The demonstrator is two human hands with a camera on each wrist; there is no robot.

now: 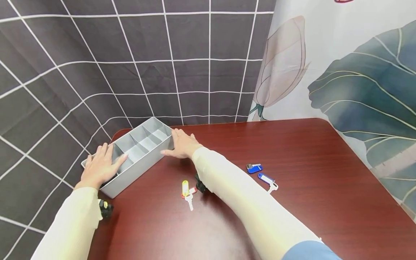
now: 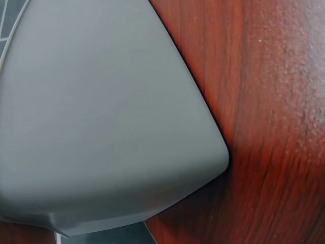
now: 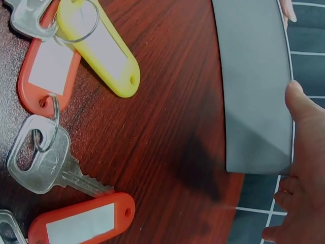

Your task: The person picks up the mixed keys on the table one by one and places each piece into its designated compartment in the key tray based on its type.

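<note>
A grey divided box [image 1: 139, 160] stands at a slant near the table's back left, its open compartments facing up. My left hand [image 1: 100, 164] lies spread across its near end, fingers straight over the rim and thumb reaching toward a compartment. At the far right end, my right hand [image 1: 183, 143] touches the box, fingers extended and thumb out along the long side. In the right wrist view that thumb [image 3: 299, 101] lies right at the rim. The left wrist view shows only the box's smooth outer wall [image 2: 111, 101] and the table; the left hand is out of that view.
Before the box lie a yellow key tag [image 1: 185, 187], red key tags [image 3: 84, 221] and a metal key [image 3: 43, 152]. Farther right are a blue key tag [image 1: 255, 169] and another blue tag [image 1: 265, 178] with its key. A dark checked curtain [image 1: 130, 72] hangs behind the table.
</note>
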